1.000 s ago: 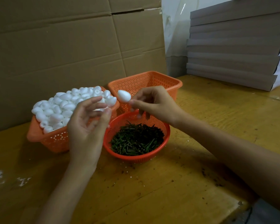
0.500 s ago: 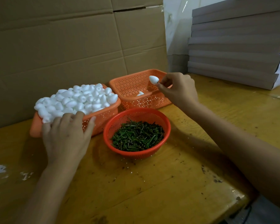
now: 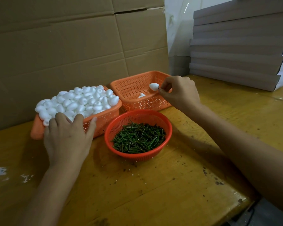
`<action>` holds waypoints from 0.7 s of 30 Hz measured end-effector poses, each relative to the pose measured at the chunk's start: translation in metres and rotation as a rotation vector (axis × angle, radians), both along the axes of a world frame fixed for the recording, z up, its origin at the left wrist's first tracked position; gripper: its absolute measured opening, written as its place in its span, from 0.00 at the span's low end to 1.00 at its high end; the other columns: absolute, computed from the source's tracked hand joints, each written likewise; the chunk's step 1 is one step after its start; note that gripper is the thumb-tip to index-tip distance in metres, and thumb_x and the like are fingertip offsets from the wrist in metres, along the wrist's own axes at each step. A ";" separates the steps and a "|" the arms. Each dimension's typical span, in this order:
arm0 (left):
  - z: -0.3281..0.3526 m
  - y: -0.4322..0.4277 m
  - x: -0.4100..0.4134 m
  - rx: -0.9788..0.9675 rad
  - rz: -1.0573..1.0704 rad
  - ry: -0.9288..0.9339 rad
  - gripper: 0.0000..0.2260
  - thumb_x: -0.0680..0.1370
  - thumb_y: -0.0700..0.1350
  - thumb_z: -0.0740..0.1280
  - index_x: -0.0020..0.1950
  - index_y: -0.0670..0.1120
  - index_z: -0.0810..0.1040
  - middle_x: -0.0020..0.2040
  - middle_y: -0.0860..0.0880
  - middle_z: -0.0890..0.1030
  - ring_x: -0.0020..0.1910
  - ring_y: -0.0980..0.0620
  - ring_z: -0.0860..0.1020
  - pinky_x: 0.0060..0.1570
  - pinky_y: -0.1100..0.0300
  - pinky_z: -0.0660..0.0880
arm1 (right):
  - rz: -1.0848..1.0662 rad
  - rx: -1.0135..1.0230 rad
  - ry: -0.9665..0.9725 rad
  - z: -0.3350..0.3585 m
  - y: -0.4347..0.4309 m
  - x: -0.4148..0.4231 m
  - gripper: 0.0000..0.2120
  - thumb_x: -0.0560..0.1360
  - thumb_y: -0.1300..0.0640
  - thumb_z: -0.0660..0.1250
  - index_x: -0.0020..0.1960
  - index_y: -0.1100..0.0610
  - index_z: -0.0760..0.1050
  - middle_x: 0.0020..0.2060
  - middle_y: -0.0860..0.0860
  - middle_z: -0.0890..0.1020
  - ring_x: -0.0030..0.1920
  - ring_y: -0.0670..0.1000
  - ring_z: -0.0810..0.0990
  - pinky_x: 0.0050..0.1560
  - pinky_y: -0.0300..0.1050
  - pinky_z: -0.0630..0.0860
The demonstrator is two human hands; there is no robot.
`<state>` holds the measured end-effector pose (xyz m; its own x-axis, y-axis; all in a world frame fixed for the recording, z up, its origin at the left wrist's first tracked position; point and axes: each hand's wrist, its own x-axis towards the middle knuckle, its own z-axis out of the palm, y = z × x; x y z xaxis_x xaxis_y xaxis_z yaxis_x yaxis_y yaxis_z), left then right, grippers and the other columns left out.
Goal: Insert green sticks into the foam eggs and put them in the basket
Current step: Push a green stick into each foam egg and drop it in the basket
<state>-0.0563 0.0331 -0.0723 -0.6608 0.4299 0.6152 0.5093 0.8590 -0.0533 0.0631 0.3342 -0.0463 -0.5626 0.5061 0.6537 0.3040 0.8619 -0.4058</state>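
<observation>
The right hand (image 3: 180, 93) has travelled from above the round basket (image 3: 137, 111) to the far receiving basket (image 3: 134, 77) and now holds a foam egg (image 3: 154, 86) over its interior. The grip is a narrow pinch of thumb and forefinger at the egg's pointed end, where the stick presumably sits; the stick itself is too small to make out. One finished egg (image 3: 141, 95) already lies on the basket floor below. The egg is not yet released, so this cycle is judged to be at the deposit step. The left hand (image 3: 67, 137) has dropped from its raised position to the near edge of the supply basket (image 3: 104, 121) on the left. Its fingers are spread and nearly straight, touching the loose eggs (image 3: 82, 99) and holding nothing visible. This suggests the next egg is already being selected. The green sticks (image 3: 138, 139) lie untouched in the round basket, near and between the hands. The supply remains heaped, so the task is judged to be at an early stage.
</observation>
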 end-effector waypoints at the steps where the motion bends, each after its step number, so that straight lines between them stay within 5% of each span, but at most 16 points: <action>1: 0.000 0.000 0.000 -0.014 0.011 0.008 0.25 0.84 0.59 0.62 0.57 0.37 0.83 0.49 0.31 0.77 0.49 0.31 0.75 0.47 0.39 0.72 | -0.001 0.002 -0.004 0.000 0.000 0.000 0.08 0.78 0.48 0.73 0.52 0.51 0.86 0.44 0.47 0.87 0.43 0.50 0.85 0.46 0.52 0.83; 11: 0.004 -0.002 0.001 0.018 0.020 -0.010 0.30 0.83 0.63 0.59 0.46 0.38 0.84 0.38 0.34 0.81 0.45 0.31 0.79 0.50 0.41 0.68 | -0.024 0.041 -0.023 -0.002 0.000 -0.002 0.08 0.78 0.49 0.72 0.52 0.52 0.85 0.44 0.48 0.87 0.43 0.51 0.84 0.45 0.52 0.83; 21: 0.004 -0.001 -0.005 0.167 -0.076 -0.025 0.32 0.82 0.66 0.59 0.33 0.40 0.76 0.28 0.45 0.73 0.29 0.44 0.71 0.37 0.49 0.67 | -0.028 0.044 -0.050 -0.002 0.001 -0.003 0.10 0.79 0.47 0.71 0.54 0.51 0.85 0.46 0.48 0.87 0.46 0.50 0.85 0.47 0.53 0.83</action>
